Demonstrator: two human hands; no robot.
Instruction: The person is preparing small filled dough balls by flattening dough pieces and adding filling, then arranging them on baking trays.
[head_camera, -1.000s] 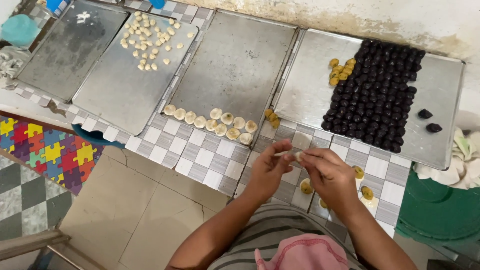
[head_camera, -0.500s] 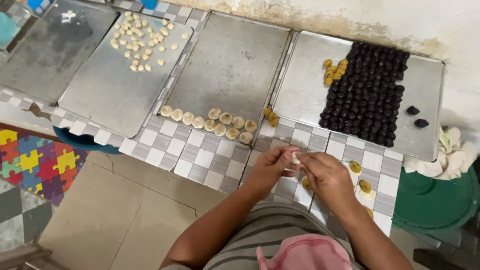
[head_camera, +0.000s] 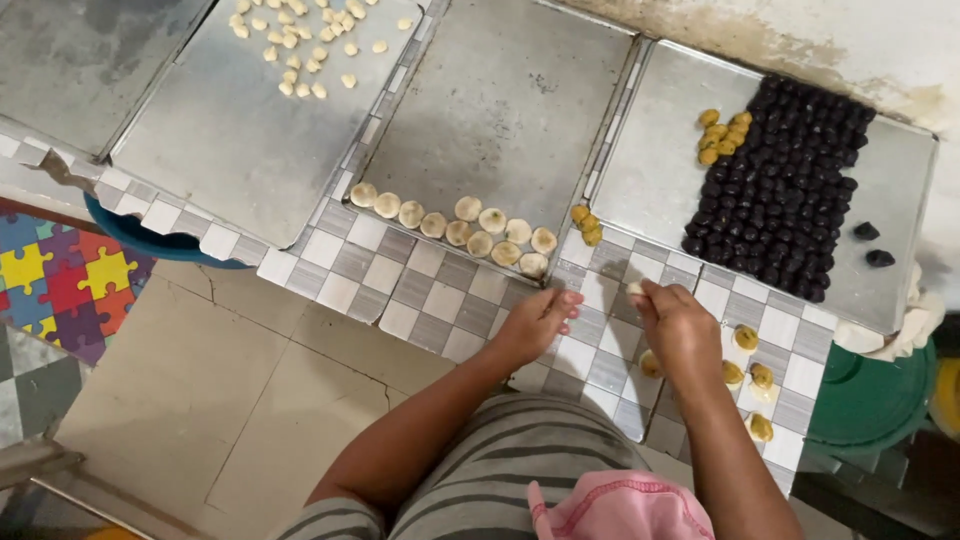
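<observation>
Soft even daylight, faint shadows, slight blur throughout.

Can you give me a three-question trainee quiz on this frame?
1. True or false: the dark balls sit on the rightmost tray.
2. What does the right hand pinch at its fingertips? A) a pale dough piece B) a spoon C) a dark ball
3. Where does the left hand rest?

Key: 1 true. 2 A. 3 On the checked tile counter, just below the row of flat dough rounds, holding nothing.
</observation>
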